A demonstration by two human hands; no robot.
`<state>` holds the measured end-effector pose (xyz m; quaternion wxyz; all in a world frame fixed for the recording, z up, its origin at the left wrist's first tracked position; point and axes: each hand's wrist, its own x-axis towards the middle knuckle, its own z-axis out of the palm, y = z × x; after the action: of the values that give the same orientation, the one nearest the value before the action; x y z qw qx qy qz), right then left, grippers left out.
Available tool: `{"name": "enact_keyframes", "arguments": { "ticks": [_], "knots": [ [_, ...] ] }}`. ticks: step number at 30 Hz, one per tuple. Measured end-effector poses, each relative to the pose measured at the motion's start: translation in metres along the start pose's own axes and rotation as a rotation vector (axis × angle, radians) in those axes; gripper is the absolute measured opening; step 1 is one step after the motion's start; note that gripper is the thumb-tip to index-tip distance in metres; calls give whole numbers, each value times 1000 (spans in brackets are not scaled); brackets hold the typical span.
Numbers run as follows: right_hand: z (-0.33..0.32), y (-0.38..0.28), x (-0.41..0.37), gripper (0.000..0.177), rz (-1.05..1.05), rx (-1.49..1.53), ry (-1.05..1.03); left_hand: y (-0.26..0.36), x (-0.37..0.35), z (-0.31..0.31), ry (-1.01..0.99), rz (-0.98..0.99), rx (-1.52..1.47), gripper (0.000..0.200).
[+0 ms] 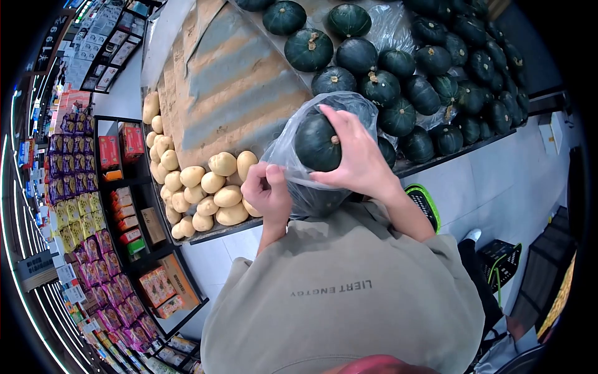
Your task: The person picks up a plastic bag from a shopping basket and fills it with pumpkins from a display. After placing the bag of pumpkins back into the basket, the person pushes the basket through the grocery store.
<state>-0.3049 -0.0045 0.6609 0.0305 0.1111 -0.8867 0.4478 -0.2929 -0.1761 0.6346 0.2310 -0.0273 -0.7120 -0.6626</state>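
Note:
My right hand (360, 154) is wrapped round a dark green kabocha squash (314, 144), its fingers over the top and right side. The squash sits at the mouth of a clear plastic bag (281, 144), whose film spreads behind and around it. Lower in the bag there is another dark rounded shape (316, 201), seen through the film. My left hand (269, 190) is closed in a pinch on the bag's edge, left of the squash. Both hands are in front of my chest at the display's near edge.
Many more kabocha squashes (398, 117) are piled at the right of the display. Potatoes (215, 187) lie on its left, beside brown cardboard (218, 93). Shelves of packaged goods (93, 268) stand at the left. Black baskets (498, 258) with green handles are on the floor at the right.

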Motion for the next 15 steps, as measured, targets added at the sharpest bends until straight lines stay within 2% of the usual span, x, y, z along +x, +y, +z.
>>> {"name": "enact_keyframes", "arguments": {
  "ticks": [3, 4, 6, 7, 8, 10, 11, 15],
  "knots": [
    [-23, 6, 0, 84, -24, 65, 208, -3, 4, -2, 11, -25, -40, 21],
    [-34, 6, -2, 77, 230, 488, 210, -4, 5, -2, 14, -32, -35, 22],
    [-33, -10, -4, 69, -189, -167, 145, -3, 6, 6, -15, -79, -51, 22],
    [-24, -12, -3, 63, -208, -111, 23, -2, 3, 7, -65, -126, -56, 21],
    [-14, -3, 1, 58, -167, -113, 161, -1, -1, 4, -73, -135, -52, 21],
    [-7, 12, -4, 60, -159, -176, 183, -8, 2, 10, -93, -34, 22, 21],
    [-3, 18, -8, 62, -79, -16, 121, -8, 1, 8, -100, -97, -4, 21],
    [-7, 21, -10, 69, -34, 13, 32, -12, 2, 7, -104, -80, -17, 22]
  ]
}}
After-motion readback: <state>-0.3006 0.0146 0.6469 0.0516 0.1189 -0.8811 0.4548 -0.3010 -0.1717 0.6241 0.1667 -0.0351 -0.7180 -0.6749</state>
